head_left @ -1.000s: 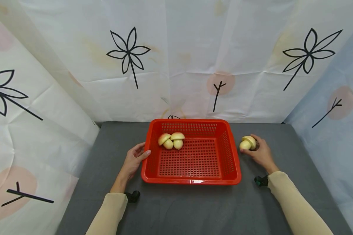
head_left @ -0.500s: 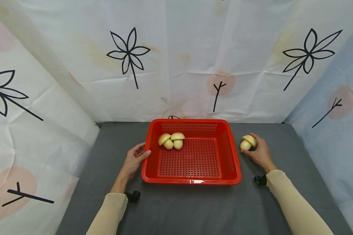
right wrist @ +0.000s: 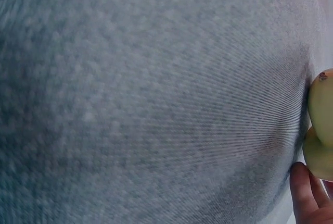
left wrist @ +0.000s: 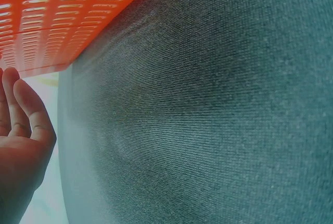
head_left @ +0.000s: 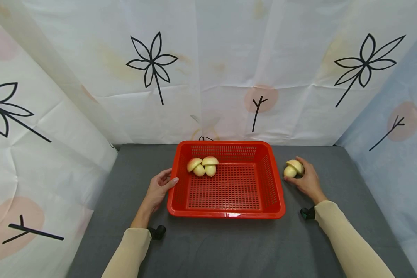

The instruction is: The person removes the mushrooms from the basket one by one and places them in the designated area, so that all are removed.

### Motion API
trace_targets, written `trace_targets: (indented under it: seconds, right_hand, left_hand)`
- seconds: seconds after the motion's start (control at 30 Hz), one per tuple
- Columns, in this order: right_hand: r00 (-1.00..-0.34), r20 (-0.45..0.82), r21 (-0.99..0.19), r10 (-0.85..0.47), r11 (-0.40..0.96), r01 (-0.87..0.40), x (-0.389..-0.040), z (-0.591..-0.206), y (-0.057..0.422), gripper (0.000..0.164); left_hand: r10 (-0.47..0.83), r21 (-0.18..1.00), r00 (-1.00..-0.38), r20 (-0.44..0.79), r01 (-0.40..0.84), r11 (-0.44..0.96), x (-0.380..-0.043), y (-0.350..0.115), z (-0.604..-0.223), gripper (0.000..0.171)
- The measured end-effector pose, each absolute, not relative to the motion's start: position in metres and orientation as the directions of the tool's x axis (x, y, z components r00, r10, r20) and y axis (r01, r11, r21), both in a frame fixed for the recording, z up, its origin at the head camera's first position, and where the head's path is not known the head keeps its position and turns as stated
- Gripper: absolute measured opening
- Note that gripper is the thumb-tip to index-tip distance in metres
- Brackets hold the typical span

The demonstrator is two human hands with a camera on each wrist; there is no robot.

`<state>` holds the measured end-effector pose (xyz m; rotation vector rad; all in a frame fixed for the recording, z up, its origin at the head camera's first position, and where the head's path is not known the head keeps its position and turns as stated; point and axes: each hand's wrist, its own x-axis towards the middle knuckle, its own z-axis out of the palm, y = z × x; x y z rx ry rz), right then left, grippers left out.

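Red basket (head_left: 208, 213), pale-yellow mushrooms (head_left: 210, 170), grey tabletop (head_left: 222, 247)

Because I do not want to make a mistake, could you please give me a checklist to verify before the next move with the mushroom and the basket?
1. Right grip on the held mushroom: ok, fingers and thumb around it.
2. Left grip on the red basket: ok, thumb over its left rim.
3. Two mushrooms inside the red basket: ok, side by side toward the back left.
4. Room for one more: ok, bare mesh shows to their right.
5. Held mushroom above the red basket: not ok, it is outside, to the right.
6. Held mushroom lifted off the table: cannot tell.
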<state>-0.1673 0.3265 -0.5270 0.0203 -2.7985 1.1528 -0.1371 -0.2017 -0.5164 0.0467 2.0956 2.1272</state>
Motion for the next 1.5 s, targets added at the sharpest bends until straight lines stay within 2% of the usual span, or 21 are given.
trace_targets:
  seconds: [0.4, 0.83, 1.13, 1.5]
  right_hand:
    - [-0.995, 0.085, -0.712, 0.049, 0.702, -0.026, -0.167, -0.516, 0.329, 0.095]
    - [-0.992, 0.123, -0.707, 0.02, 0.703, -0.073, -0.167, -0.482, 0.33, 0.096]
    - [-0.982, 0.186, -0.719, -0.033, 0.677, -0.158, -0.17, -0.451, 0.318, 0.098]
    - [-0.96, 0.24, -0.709, -0.142, 0.65, -0.273, -0.175, -0.418, 0.275, 0.095]
  left_hand:
    - [0.135, 0.996, -0.987, -0.091, -0.093, -0.011, -0.137, -0.202, -0.516, 0.054]
    - [0.132, 0.995, -0.986, -0.098, -0.099, -0.006, -0.137, -0.201, -0.516, 0.054]
    - [0.125, 0.995, -0.988, -0.096, -0.098, -0.011, -0.137, -0.201, -0.516, 0.053]
    - [0.12, 0.995, -0.988, -0.098, -0.1, -0.009, -0.137, -0.201, -0.516, 0.053]
